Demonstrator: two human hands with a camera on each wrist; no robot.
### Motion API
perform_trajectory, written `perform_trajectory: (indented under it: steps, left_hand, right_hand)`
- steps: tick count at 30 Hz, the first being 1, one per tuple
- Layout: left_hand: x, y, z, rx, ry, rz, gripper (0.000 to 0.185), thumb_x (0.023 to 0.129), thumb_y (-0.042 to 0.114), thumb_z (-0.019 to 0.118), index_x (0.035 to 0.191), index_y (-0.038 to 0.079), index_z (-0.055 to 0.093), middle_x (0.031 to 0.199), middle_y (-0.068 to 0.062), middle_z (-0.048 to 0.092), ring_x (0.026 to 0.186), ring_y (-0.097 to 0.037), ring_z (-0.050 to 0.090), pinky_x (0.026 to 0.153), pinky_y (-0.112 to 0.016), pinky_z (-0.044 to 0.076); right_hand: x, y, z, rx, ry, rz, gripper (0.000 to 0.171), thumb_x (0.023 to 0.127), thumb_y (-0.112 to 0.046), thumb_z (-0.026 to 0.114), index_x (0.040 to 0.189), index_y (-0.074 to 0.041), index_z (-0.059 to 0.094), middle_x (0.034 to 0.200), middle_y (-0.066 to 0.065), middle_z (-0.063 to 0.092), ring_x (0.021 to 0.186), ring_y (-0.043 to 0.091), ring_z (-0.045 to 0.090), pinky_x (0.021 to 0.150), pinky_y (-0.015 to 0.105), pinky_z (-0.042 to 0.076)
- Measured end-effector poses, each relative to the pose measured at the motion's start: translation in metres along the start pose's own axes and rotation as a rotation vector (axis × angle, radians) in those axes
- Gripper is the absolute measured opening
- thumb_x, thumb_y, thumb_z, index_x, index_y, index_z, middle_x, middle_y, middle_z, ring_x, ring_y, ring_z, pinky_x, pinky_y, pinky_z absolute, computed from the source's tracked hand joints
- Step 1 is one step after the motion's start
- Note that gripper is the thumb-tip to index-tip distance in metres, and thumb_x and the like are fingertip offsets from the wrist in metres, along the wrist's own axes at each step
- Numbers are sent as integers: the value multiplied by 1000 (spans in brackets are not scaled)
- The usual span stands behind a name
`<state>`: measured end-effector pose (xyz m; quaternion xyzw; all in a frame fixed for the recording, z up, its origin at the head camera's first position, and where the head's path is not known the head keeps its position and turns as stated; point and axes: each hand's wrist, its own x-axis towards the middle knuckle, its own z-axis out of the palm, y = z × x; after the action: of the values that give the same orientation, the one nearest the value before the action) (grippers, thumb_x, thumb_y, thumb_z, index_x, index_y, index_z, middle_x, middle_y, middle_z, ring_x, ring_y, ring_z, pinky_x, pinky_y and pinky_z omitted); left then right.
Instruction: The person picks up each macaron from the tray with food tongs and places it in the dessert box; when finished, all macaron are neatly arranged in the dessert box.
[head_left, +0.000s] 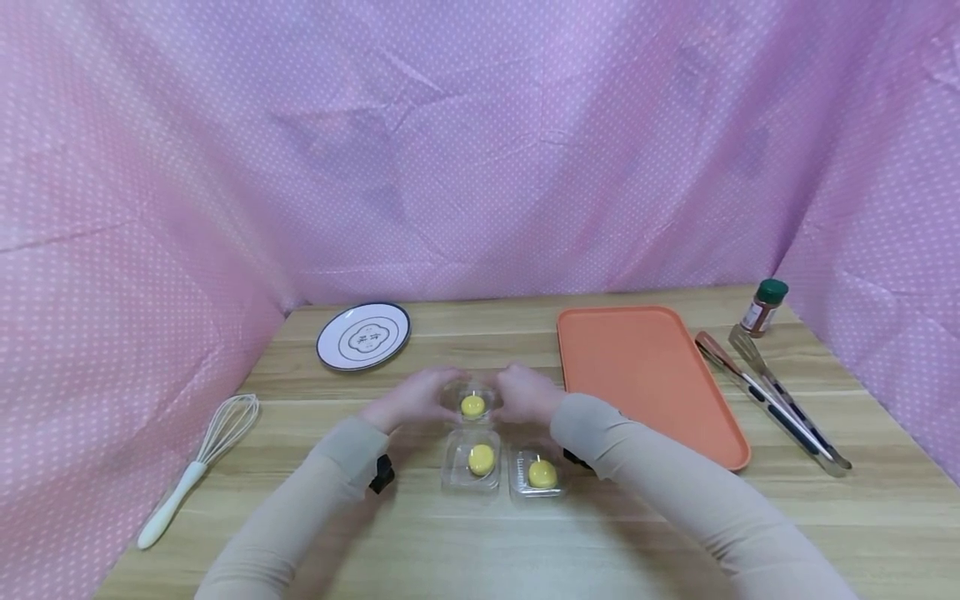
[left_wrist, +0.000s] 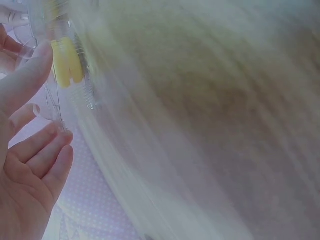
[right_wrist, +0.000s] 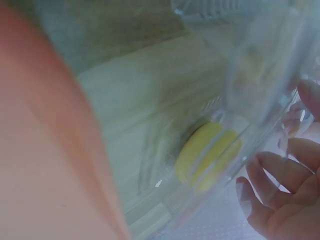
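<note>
Both hands hold a clear plastic box with a yellow macaron (head_left: 472, 406) inside. My left hand (head_left: 420, 396) grips its left side; in the left wrist view the thumb lies near the macaron (left_wrist: 66, 62) and the fingers at the box's edge. On the right side, my right hand (head_left: 528, 393) grips the same box, its fingertips at the clear plastic in the right wrist view. Whether the lid is fastened I cannot tell. Nearer to me sit two more clear boxes, a left one (head_left: 453, 475) and a right one (head_left: 536, 492), each with a yellow macaron.
An orange tray (head_left: 637, 358) lies right of the hands. Beyond it are metal tongs (head_left: 772, 396) and a green-capped spice jar (head_left: 762, 308). A white plate (head_left: 341, 342) sits at the back left. A whisk (head_left: 195, 473) lies at the left edge of the wooden table (head_left: 420, 550).
</note>
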<state>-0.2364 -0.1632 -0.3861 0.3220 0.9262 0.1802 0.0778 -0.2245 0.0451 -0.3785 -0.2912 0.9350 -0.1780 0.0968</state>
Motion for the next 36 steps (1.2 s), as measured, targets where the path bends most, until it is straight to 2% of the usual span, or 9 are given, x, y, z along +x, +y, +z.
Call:
perform_trajectory:
  steps: [4,10,18,20,24,27,29,33,36]
  left_hand:
    - [3,0,-1,7,-6,5,73,69,24,83,131,1,51,132,-15,56,123,-30,52,107,-44,40]
    - [3,-2,-1,15,4,38,72,69,24,83,129,-2,52,130,-16,57,121,-31,53,106,-44,41]
    - [4,1,0,-11,-19,-12,74,68,20,83,131,-2,50,133,-17,54,124,-32,51,108,-44,39]
    - [4,2,0,-12,-28,-29,74,69,20,83,132,-2,50,134,-17,54,125,-32,50,108,-43,39]
    - [4,3,2,-10,-40,-62,75,70,19,82,133,0,49,135,-15,53,126,-30,49,110,-42,37]
    - [4,3,3,-26,-39,-58,73,70,19,82,133,-1,49,133,-16,55,124,-31,51,108,-43,39]
    - [3,3,4,-44,-40,-54,72,71,18,82,132,-2,49,131,-17,56,123,-31,52,107,-43,40]
    - [2,2,3,-45,-37,-48,72,71,18,81,132,-2,49,131,-16,56,122,-30,53,107,-42,40]
    - [2,2,2,-23,-40,-49,73,72,21,81,133,-1,48,133,-15,55,123,-30,51,108,-42,39]
  right_hand:
    - [4,5,2,38,1,13,56,75,-23,79,127,-12,60,79,0,69,66,10,60,72,28,54]
    - [5,5,-1,14,-2,20,62,76,-24,78,132,-11,55,81,3,70,66,10,59,74,29,55]
    - [4,3,-1,-6,4,35,57,77,-25,78,129,-12,58,95,6,72,77,14,65,81,32,55]
    - [4,4,1,-39,25,25,57,76,-22,79,128,-13,59,91,6,72,76,15,65,79,32,55]
    - [6,6,6,-201,70,-35,44,72,-21,80,113,-12,67,78,3,70,74,18,62,75,35,55]
    - [7,9,8,-260,87,-44,40,67,-23,83,104,-13,69,74,1,69,77,21,60,76,38,53]
    - [7,10,8,-236,81,-32,47,65,-25,85,108,-15,69,75,0,69,78,21,61,78,38,53]
    - [7,9,4,-218,42,-40,49,66,-24,83,111,-14,67,78,-1,69,81,20,59,79,38,52]
    - [4,4,-3,-131,-27,-9,47,67,-16,79,113,-14,65,79,-2,67,75,18,58,71,34,52]
